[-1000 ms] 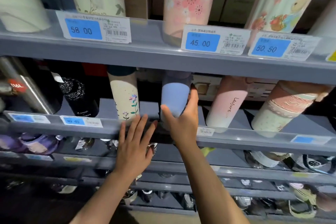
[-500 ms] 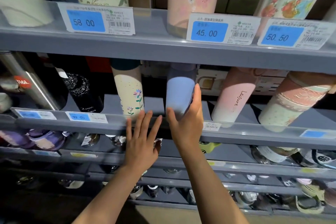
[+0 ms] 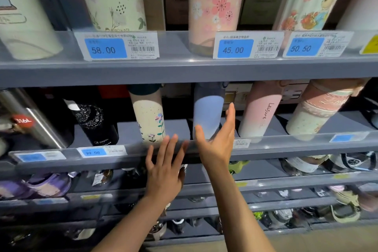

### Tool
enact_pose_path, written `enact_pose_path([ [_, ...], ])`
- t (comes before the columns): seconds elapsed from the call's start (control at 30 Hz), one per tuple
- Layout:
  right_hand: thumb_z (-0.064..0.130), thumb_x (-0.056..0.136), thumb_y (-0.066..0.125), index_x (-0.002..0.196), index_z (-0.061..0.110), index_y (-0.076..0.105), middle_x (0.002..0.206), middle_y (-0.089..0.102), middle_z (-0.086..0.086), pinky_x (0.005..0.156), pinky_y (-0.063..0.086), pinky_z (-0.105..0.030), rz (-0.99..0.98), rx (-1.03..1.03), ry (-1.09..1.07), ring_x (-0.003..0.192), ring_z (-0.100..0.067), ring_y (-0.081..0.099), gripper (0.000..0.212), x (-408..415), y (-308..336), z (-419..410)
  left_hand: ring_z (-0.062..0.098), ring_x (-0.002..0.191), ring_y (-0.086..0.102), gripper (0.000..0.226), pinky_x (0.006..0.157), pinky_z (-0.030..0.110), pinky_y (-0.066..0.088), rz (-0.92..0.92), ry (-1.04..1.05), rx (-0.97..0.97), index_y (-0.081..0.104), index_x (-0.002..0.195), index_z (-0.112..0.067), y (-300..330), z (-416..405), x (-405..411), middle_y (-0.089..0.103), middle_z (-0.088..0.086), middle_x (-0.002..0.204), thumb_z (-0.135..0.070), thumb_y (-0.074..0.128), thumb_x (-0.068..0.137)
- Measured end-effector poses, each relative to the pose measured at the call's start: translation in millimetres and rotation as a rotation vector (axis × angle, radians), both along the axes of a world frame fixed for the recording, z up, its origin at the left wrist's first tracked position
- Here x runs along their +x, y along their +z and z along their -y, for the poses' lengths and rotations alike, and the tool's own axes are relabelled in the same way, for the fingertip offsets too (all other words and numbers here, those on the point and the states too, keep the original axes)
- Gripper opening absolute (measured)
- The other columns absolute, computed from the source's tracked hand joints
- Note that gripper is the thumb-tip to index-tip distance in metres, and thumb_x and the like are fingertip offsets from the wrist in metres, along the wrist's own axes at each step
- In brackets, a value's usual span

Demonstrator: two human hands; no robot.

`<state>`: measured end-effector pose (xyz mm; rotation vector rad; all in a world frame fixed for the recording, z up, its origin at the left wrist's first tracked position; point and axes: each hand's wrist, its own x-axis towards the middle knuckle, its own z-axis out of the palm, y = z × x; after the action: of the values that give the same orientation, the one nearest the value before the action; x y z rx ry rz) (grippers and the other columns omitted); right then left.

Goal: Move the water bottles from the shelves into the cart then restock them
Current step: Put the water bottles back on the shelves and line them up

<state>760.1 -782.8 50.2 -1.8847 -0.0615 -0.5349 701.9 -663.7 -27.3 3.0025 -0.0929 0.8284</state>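
Head view, "Leisure" bottle [image 3: 260,111], "58.00" tag [image 3: 117,45]

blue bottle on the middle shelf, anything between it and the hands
Nothing visible blocks the blue bottle. The right hand is open right at it, thumb in front, fingers along its right side. Only the shelf's clear front lip crosses its base; the left hand lies lower.

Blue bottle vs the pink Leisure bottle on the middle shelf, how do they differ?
The blue bottle is plain, with no lettering; the pink Leisure bottle carries script down its side. The right hand is open around the blue bottle; nothing touches the pink one. Both stand on the middle shelf.
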Motion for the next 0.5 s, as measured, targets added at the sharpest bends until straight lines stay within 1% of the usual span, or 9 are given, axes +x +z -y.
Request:
enact_pose_path([
  [0.07, 0.029, 0.077, 0.061, 0.149, 0.037, 0.008, 0.155, 0.028, 0.006, 0.110, 0.031, -0.050, 0.017, -0.057, 0.060, 0.139, -0.018, 0.031, 0.090, 1.6, 1.5, 5.6, 0.027, 0.144, 0.012, 0.110, 0.112, 0.057, 0.008, 0.012, 0.006, 0.016, 0.016, 0.149, -0.021, -2.9, 1.2, 1.7, 0.026, 0.011, 0.152, -0.023, 0.079, 0.060],
  [0.13, 0.028, 0.079, 0.063, 0.149, 0.037, 0.009, 0.152, 0.034, 0.003, 0.108, 0.033, -0.051, 0.003, -0.105, 0.093, 0.134, -0.021, 0.037, 0.089, 4.5, 2.6, 7.8, 0.029, 0.143, 0.013, 0.110, 0.112, 0.057, 0.005, 0.034, 0.016, 0.034, 0.012, 0.152, -0.021, -6.7, 1.7, 3.2, 0.025, 0.012, 0.152, -0.025, 0.077, 0.063],
  [0.17, 0.029, 0.079, 0.065, 0.149, 0.034, 0.009, 0.150, 0.037, 0.001, 0.108, 0.033, -0.051, -0.018, -0.107, 0.091, 0.132, -0.022, 0.039, 0.090, 5.8, 3.0, 7.8, 0.029, 0.144, 0.013, 0.107, 0.112, 0.056, 0.005, 0.042, 0.019, 0.046, 0.009, 0.153, -0.021, -8.3, 1.3, 3.6, 0.024, 0.011, 0.152, -0.027, 0.073, 0.067],
  [0.23, 0.032, 0.076, 0.072, 0.151, 0.026, 0.012, 0.143, 0.043, -0.005, 0.109, 0.031, -0.048, -0.064, -0.102, 0.056, 0.129, -0.024, 0.041, 0.097, 9.2, 3.2, 5.7, 0.029, 0.143, 0.013, 0.090, 0.113, 0.056, 0.004, 0.068, 0.026, 0.066, 0.007, 0.153, -0.020, -10.2, 0.2, 3.6, 0.018, 0.010, 0.154, -0.031, 0.054, 0.078],
  [0.27, 0.034, 0.075, 0.075, 0.151, 0.023, 0.013, 0.140, 0.043, -0.007, 0.109, 0.029, -0.046, -0.083, -0.114, 0.032, 0.129, -0.025, 0.040, 0.099, 11.1, 3.4, 3.7, 0.030, 0.143, 0.013, 0.081, 0.112, 0.056, 0.005, 0.075, 0.031, 0.066, 0.008, 0.153, -0.020, -10.1, 0.1, 4.0, 0.016, 0.010, 0.154, -0.031, 0.043, 0.081],
  [0.33, 0.038, 0.073, 0.078, 0.151, 0.018, 0.018, 0.141, 0.038, -0.009, 0.109, 0.024, -0.043, -0.111, -0.155, -0.022, 0.131, -0.026, 0.034, 0.100, 13.6, 3.0, -1.7, 0.030, 0.142, 0.014, 0.073, 0.111, 0.057, 0.009, 0.070, 0.039, 0.049, 0.013, 0.151, -0.018, -8.9, 0.9, 4.4, 0.019, 0.011, 0.152, -0.027, 0.033, 0.082],
  [0.43, 0.042, 0.072, 0.078, 0.148, 0.017, 0.026, 0.140, 0.036, -0.009, 0.108, 0.023, -0.040, -0.122, -0.196, -0.081, 0.129, -0.026, 0.033, 0.095, 14.5, 0.4, -8.6, 0.031, 0.141, 0.020, 0.070, 0.109, 0.058, 0.013, 0.065, 0.041, 0.034, 0.016, 0.149, -0.017, -6.5, 1.6, 3.5, 0.027, 0.012, 0.149, -0.023, 0.027, 0.080],
  [0.5, 0.042, 0.071, 0.078, 0.145, 0.016, 0.032, 0.137, 0.036, -0.007, 0.107, 0.026, -0.040, -0.089, -0.180, -0.097, 0.126, -0.026, 0.037, 0.091, 12.3, -3.7, -9.9, 0.031, 0.140, 0.025, 0.069, 0.108, 0.059, 0.016, 0.053, 0.044, 0.056, 0.018, 0.149, -0.017, -6.0, 0.3, 2.8, 0.030, 0.012, 0.148, -0.025, 0.029, 0.081],
])
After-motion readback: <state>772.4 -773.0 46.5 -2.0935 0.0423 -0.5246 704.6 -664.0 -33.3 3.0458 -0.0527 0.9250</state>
